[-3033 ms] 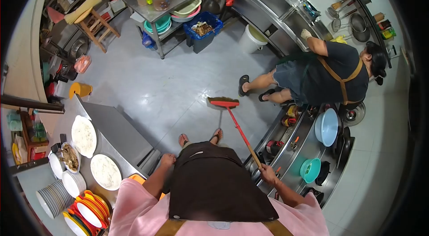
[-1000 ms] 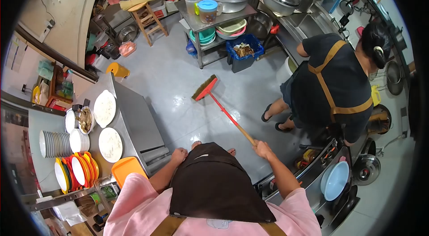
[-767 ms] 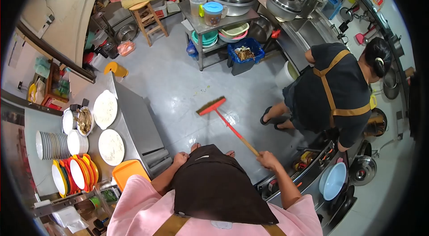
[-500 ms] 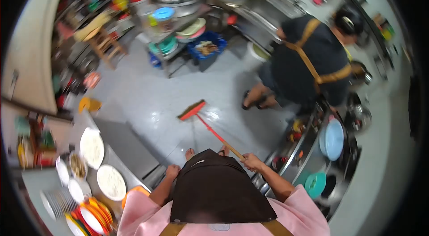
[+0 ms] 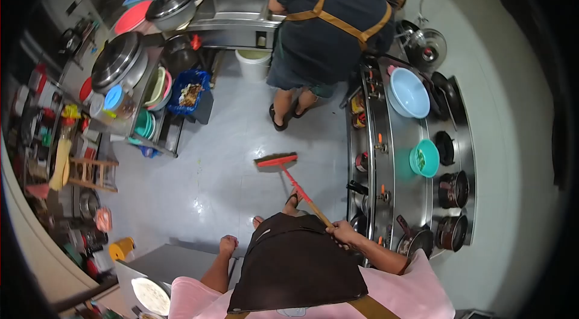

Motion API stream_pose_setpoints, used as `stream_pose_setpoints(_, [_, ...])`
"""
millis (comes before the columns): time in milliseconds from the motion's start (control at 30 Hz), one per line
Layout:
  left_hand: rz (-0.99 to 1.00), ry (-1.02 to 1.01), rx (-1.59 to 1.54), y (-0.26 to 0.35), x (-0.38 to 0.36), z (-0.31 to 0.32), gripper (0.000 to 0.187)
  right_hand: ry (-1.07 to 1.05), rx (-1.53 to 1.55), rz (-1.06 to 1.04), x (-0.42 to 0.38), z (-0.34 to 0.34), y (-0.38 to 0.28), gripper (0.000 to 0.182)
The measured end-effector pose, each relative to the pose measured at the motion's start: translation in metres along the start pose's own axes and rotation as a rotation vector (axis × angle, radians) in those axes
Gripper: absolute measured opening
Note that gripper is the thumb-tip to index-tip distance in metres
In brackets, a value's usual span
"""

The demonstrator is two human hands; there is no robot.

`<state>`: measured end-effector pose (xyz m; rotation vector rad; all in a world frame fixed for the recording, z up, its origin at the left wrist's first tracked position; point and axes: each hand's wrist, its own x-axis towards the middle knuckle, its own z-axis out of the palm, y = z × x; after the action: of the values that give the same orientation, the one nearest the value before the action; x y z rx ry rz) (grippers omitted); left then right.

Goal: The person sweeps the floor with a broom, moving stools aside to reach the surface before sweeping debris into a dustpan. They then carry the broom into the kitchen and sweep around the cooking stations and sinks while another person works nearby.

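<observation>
Grey floor (image 5: pixel 199 192) tiles gleam as if wet. Nothing is held by the left hand (image 5: pixel 228 244), loosely curled at the apron's edge; the broom (image 5: pixel 294 181) handle is gripped by the right hand (image 5: pixel 344 233), its head resting mid-floor. The co-worker's heels (image 5: pixel 288 115) might be clipped if it is pushed further.

One broom (image 5: pixel 283 168), one blue bowl (image 5: pixel 408 91), one green bowl (image 5: pixel 424 158), one white bucket (image 5: pixel 253 63), one blue crate (image 5: pixel 188 91).

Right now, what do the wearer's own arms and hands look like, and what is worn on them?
Both hands, left hand and right hand, are bare, without gloves. The forearms are uncovered; short pink sleeves end near the elbows. No watch or ring is discernible.
</observation>
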<state>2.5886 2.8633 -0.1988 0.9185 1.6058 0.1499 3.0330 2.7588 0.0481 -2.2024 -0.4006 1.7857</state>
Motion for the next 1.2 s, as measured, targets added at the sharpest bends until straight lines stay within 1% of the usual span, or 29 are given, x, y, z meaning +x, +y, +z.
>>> stream_pose_setpoints(133, [0.007,-0.024,0.043,0.049,0.02,-0.006,0.021,0.104,0.255,-0.012,0.008,-0.01,-0.002,0.024])
stream_pose_setpoints(233, [0.02,-0.056,0.051,0.083,0.026,0.008,0.022,0.173,0.49,-0.007,0.03,-0.029,-0.005,0.024])
stream_pose_setpoints(300, [0.049,-0.109,0.006,0.1,0.03,0.021,0.023,0.212,0.552,-0.044,0.049,-0.044,-0.004,0.024])
stream_pose_setpoints(400, [-0.03,-0.206,0.063,0.137,0.03,0.046,0.026,0.248,0.69,-0.07,0.069,-0.072,-0.02,0.024])
stream_pose_setpoints(433, [0.136,-0.239,0.287,0.152,0.027,0.052,0.031,0.24,0.739,-0.079,0.077,-0.081,-0.027,0.023])
stream_pose_setpoints(500, [0.327,-0.2,0.505,0.164,0.036,0.067,0.036,0.229,0.826,-0.114,0.089,-0.101,-0.043,0.023])
stream_pose_setpoints(600, [0.244,-0.108,0.502,0.192,0.038,0.088,0.04,0.227,0.962,-0.185,0.11,-0.136,-0.071,0.023])
stream_pose_setpoints(667, [0.252,-0.087,0.522,0.216,0.041,0.099,0.039,0.228,1.094,-0.209,0.13,-0.16,-0.088,0.022])
stream_pose_setpoints(700, [0.254,-0.077,0.534,0.225,0.04,0.101,0.039,0.192,1.115,-0.231,0.14,-0.173,-0.095,0.02])
stream_pose_setpoints(733, [0.209,-0.084,0.437,0.222,0.056,0.1,0.037,0.156,1.137,-0.25,0.15,-0.185,-0.103,0.019])
stream_pose_setpoints(767, [0.321,-0.06,0.439,0.235,0.05,0.101,0.035,0.121,1.158,-0.269,0.158,-0.195,-0.11,0.017])
stream_pose_setpoints(833, [0.18,-0.084,0.231,0.257,0.046,0.105,0.033,0.086,1.252,-0.289,0.174,-0.21,-0.133,0.015])
stream_pose_setpoints(933, [0.12,-0.09,0.145,0.27,0.052,0.106,0.03,0.037,1.342,-0.356,0.213,-0.235,-0.169,0.017])
stream_pose_setpoints(1033, [0.074,-0.09,0.255,0.28,0.049,0.104,0.027,0.038,1.374,-0.387,0.259,-0.258,-0.201,0.018])
stream_pose_setpoints(1067, [0.083,-0.082,0.354,0.283,0.048,0.103,0.028,0.049,1.377,-0.389,0.273,-0.266,-0.21,0.019])
stream_pose_setpoints(1100, [0.112,-0.09,0.387,0.287,0.05,0.103,0.029,0.08,1.335,-0.377,0.288,-0.275,-0.219,0.018])
stream_pose_setpoints(1167, [0.177,-0.111,0.458,0.277,0.068,0.093,0.031,0.147,1.258,-0.358,0.316,-0.293,-0.235,0.018])
stream_pose_setpoints(1200, [0.227,-0.126,0.467,0.273,0.079,0.086,0.033,0.157,1.272,-0.367,0.327,-0.303,-0.243,0.017])
